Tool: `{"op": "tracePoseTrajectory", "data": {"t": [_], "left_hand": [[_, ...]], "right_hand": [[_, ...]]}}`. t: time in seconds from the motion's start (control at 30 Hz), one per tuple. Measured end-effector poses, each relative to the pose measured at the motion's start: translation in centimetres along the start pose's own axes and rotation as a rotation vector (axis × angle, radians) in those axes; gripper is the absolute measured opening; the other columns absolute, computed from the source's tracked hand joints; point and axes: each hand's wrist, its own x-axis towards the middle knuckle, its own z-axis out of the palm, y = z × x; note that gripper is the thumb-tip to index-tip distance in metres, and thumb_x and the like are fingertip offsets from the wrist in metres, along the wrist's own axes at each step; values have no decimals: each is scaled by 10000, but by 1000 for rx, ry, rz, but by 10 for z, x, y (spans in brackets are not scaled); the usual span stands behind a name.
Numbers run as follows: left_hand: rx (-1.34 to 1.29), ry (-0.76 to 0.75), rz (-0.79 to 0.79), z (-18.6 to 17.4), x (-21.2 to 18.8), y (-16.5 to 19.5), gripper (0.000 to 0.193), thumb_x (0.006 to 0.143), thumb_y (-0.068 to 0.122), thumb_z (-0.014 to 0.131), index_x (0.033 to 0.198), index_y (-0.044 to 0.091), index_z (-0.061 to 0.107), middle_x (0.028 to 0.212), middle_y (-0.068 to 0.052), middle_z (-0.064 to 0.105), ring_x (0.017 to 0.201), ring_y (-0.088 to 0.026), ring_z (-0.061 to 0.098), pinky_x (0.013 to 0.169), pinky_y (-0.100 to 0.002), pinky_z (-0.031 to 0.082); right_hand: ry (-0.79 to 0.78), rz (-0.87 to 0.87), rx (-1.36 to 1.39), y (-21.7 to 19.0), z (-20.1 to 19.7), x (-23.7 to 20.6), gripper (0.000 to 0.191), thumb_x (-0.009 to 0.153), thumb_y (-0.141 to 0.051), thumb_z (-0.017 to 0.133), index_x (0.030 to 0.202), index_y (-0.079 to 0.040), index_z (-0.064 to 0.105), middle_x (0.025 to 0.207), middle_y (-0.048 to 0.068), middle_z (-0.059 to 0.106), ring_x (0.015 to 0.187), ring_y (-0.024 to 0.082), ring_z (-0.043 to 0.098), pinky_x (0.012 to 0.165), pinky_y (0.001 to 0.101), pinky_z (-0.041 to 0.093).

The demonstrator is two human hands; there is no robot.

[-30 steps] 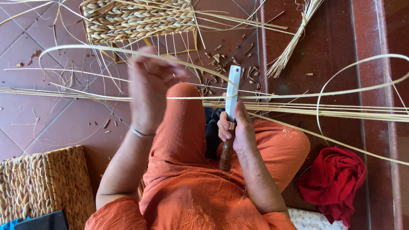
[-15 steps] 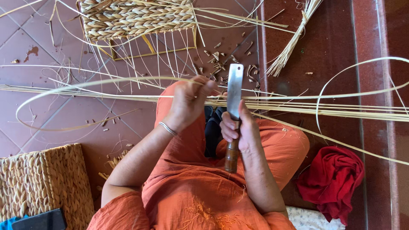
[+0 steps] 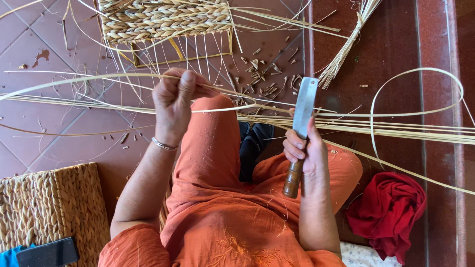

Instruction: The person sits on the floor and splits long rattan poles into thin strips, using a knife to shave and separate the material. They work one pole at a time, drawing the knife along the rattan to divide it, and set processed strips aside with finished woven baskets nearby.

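My left hand [image 3: 174, 101] is raised above my bent knee and pinches a long thin cane strip [image 3: 99, 77] that bows out to the left in a wide curve. My right hand [image 3: 303, 148] grips the wooden handle of a flat-bladed knife [image 3: 302, 111], blade pointing away from me, with a strip running across under the blade. I sit on the floor in orange clothes [image 3: 217, 198]. A bundle of long cane strips [image 3: 396, 129] lies across the tiles in front of me.
A partly woven mat on a frame [image 3: 163, 20] lies ahead. Shavings [image 3: 262, 79] litter the tiles. A woven basket [image 3: 44, 207] with a dark phone [image 3: 47, 253] stands at lower left. A red cloth [image 3: 388, 210] lies at right, another cane bundle [image 3: 346, 47] beyond.
My left hand swung in to the knife, then pulled back left and up, drawing the strip out. The knife hand stayed nearly still.
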Motion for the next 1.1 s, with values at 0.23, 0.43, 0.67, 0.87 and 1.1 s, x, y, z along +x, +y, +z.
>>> {"op": "tracePoseTrajectory", "data": {"t": [0.23,0.43,0.67,0.87,1.1], "left_hand": [[-3,90,19,-31,5,17,244,1153,222,554,1100,-13,585,1019,-159,717,910,-255,773,836,-413,694],[-22,125,25,-54,5,20,227,1169,225,526,1129,7,577,1009,-163,720,895,-268,772,829,-430,693],[-88,183,53,-79,5,27,203,1223,173,521,1136,-2,573,993,-185,708,841,-294,764,775,-431,667],[-226,160,-24,-67,-4,22,187,1195,175,499,1125,15,566,1039,-188,709,865,-300,764,808,-441,666],[-306,67,-93,-35,-18,12,218,1198,179,474,1113,7,578,1041,-194,700,909,-302,754,844,-416,649]], "right_hand": [[141,-77,4,-24,-42,-20,545,1100,-520,499,1408,-70,506,612,-77,395,441,31,354,398,212,339],[124,-105,-2,-46,-90,-33,520,1106,-538,478,1387,-104,533,623,-73,388,441,51,346,395,237,335],[68,-145,-12,-63,-127,-44,509,1144,-556,460,1424,-137,529,654,-56,380,460,61,344,448,250,353],[76,-294,26,-56,-107,-45,569,1155,-557,410,1561,-163,470,654,-60,386,476,54,354,454,242,357],[-260,-136,140,22,-25,-30,725,1090,-586,372,1607,-77,357,611,-69,407,418,50,358,364,248,358]]}}
